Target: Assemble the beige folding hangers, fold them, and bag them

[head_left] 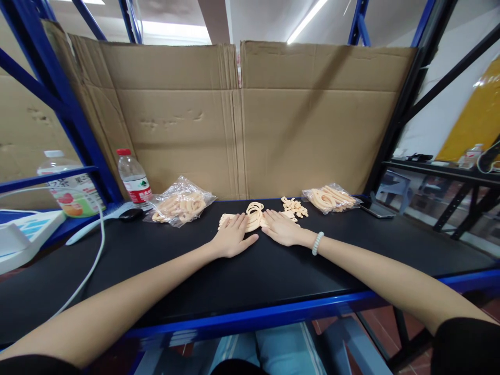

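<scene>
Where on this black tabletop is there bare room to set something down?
Bare patches of tabletop: between the forearms, from the left hand and right hand to the blue rail; and between the left forearm and white cable. Crowded, toward the cardboard: two plastic bags, loose small pieces and the larger pieces beneath the hands.

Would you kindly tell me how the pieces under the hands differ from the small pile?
The pieces spread wider than the pile. The left hand and right hand partly cover the pieces, while neither touches the pile. The pieces include large curved shapes; the pile shows small bits. Both are pale tan and lie on the black tabletop.
</scene>
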`<state>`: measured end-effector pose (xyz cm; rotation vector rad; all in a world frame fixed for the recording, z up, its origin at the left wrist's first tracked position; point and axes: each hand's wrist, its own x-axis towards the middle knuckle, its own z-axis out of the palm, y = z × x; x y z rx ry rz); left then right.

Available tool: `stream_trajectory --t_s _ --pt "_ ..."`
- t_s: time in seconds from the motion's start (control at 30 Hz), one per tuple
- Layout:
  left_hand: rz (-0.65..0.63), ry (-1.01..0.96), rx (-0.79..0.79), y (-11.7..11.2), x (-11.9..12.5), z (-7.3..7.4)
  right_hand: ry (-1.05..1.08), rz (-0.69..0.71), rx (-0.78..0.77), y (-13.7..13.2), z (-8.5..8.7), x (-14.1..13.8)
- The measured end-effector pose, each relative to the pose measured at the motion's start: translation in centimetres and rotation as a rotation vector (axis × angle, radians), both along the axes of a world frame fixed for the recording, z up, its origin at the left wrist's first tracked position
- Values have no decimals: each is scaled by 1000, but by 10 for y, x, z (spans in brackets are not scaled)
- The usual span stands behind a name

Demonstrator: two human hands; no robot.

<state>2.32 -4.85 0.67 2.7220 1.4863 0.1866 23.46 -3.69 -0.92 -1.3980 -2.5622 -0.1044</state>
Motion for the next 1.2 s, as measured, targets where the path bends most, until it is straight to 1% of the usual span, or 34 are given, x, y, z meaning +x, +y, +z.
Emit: stream_trajectory --t_s 0.2,0.33,0.43,0.5,0.6,0.63,0.7,0.77,0.83,0.97,1.07,1.2 --pt "-1 41 -4 22 -1 3 33 -55 -10 21 -2 -6" --pt "-10 15 6 25 -1 1 77 -53 -11 23 -4 -6" --pt "-13 3 4 25 -2 0 167 -14 12 23 1 -1" --pt "-9 -2 13 24 -2 0 249 1 53 26 7 8" --pt "-6 -25 71 21 -2 0 334 -30 116 36 16 31" --pt "-18 -40 106 19 -2 1 330 -35 130 39 18 40" --pt "-82 -72 182 17 -3 3 274 -12 137 46 18 58" --pt "-167 -86 218 15 -3 4 207 4 84 51 16 73" --pt "-203 -75 167 16 -4 4 173 20 8 53 13 82" --pt "-160 -30 -3 20 -4 4 232 65 -51 55 13 90" --pt "-161 -11 -16 21 -4 4 264 28 -69 59 15 97" --pt "-142 1 -16 21 -4 4 261 -27 -69 62 15 113"
